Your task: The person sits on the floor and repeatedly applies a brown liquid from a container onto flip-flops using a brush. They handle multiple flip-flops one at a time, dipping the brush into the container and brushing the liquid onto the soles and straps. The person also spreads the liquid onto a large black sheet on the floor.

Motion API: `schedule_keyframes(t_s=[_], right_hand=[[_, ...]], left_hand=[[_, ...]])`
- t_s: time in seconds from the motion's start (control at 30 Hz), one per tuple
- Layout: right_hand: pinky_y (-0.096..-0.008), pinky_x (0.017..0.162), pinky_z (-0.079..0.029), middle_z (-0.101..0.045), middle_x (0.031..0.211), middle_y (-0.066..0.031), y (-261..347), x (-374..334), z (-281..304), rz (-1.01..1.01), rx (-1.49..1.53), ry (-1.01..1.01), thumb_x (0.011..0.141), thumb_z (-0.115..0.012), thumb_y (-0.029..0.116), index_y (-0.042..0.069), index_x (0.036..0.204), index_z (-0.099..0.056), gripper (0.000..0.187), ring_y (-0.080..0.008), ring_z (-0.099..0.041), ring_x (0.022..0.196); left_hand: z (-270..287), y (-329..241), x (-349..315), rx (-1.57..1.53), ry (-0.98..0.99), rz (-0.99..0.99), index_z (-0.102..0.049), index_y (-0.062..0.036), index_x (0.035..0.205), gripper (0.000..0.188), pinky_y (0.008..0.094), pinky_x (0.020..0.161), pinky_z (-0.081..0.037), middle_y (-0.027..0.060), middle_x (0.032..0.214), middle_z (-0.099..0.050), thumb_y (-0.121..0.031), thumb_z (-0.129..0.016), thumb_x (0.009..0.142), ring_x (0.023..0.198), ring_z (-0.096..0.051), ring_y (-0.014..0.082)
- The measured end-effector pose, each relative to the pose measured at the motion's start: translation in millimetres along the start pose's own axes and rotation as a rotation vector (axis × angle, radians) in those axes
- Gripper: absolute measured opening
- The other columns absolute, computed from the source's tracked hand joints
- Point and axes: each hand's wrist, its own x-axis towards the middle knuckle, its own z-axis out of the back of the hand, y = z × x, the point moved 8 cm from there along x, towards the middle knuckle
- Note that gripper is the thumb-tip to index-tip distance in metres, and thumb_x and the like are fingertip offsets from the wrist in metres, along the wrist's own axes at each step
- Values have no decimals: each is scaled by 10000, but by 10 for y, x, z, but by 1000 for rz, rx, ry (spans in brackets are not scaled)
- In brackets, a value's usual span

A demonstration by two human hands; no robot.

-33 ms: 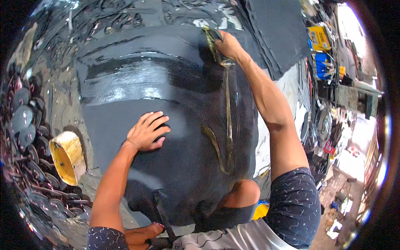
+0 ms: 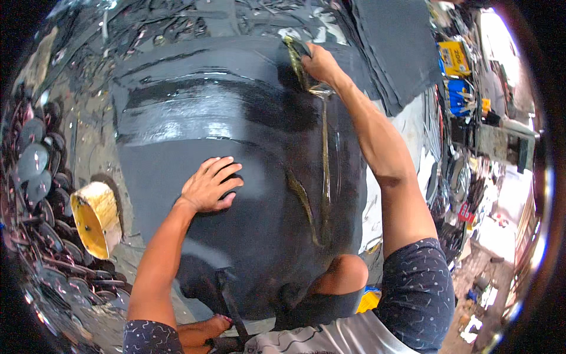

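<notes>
- Cluttered workshop floor, big black rubber sheet (image 2: 236, 118) draped centre.
- Left hand (image 2: 209, 186) flat on sheet, fingers spread wide.
- Right hand (image 2: 318, 62) fingers gripping glue brush (image 2: 295, 56) at sheet's far edge.
- Yellow bucket (image 2: 94, 218) left of sheet.

Short dark-navy sleeves (image 2: 413, 289) with pale squiggle print; forearms bare; grey cloth at lap; foot (image 2: 206, 330) bare.

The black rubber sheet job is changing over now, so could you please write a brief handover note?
Left hand: flat, fingers spread, pressing on the black rubber sheet.
Right hand: at the sheet's far edge, gripping a brush that trails a yellowish glue string.
Yellow glue tub: beside the sheet, left.
Done: a glossy wet band across the far part.
Left: the near part looks dull, seemingly uncoated.
</notes>
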Motion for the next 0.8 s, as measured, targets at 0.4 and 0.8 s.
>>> schedule_keyframes(t_s=[0.4, 0.8], right_hand=[[-481, 996, -486, -685, 1156, -181, 1697, 336, -427, 572, -237, 56, 879, -551, 107, 195, 1328, -604, 461, -409, -615, 1128], [-471, 1046, -456, -674, 1216, -164, -452, -2172, -4, 411, -86, 389, 670, -541, -133, 50, 1164, -688, 547, -356, -600, 1192]], left_hand=[[0, 61, 65, 35, -65, 10, -626, -212, 1198, 396, 466, 1175, -323, 28, 1451, -494, -351, -681, 832, 1413, -394, 251], [10, 40, 19, 110, -69, 56, -615, -206, 1181, 440, 471, 1166, -316, 55, 1474, -454, -330, -705, 768, 1426, -364, 264]])
